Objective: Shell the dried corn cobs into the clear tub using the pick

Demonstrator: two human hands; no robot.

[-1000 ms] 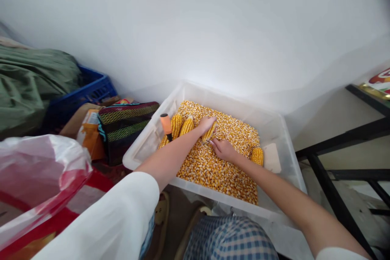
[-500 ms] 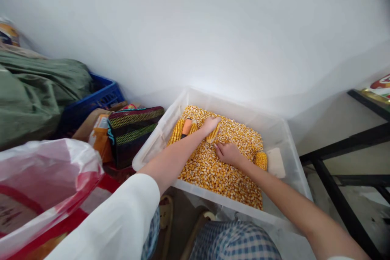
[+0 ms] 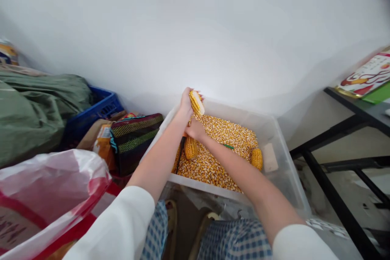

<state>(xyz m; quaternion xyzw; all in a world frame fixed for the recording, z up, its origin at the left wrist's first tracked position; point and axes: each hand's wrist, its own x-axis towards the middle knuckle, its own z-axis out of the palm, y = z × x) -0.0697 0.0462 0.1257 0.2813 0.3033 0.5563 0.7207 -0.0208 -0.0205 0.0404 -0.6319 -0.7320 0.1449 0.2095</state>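
A partly shelled corn cob (image 3: 196,102) sits just above the middle of the frame, raised over the far left corner of the clear plastic bin (image 3: 283,158). A second ago it lay low on the loose kernels (image 3: 213,158) with both hands working at it; now the left hand (image 3: 186,100) has lifted it clear, so the rubbing down in the pile has paused and the cob is held up on its own. The left grip is closed around the cob's lower end, fingers wrapped behind it, the pale stripped tip pointing up and right.

The right hand (image 3: 195,129) has left that cob and moved left, below the raised one. It rests low against the kernels near a whole cob (image 3: 191,147) at the bin's left side. Its fingers look curled, but whether they pinch anything I cannot tell, as the back of the hand hides them.

Farther right in the bin lie another full cob (image 3: 256,158) and a pale bare core (image 3: 269,157), just beside each other. A small green object (image 3: 228,146) lies on the kernels, too small to make out.

Left of the bin stand a mesh bag (image 3: 134,134), a blue crate (image 3: 94,107) and green cloth (image 3: 36,109); a red and white plastic sack (image 3: 48,195) fills the lower left. A black metal frame (image 3: 335,150) stands at right.
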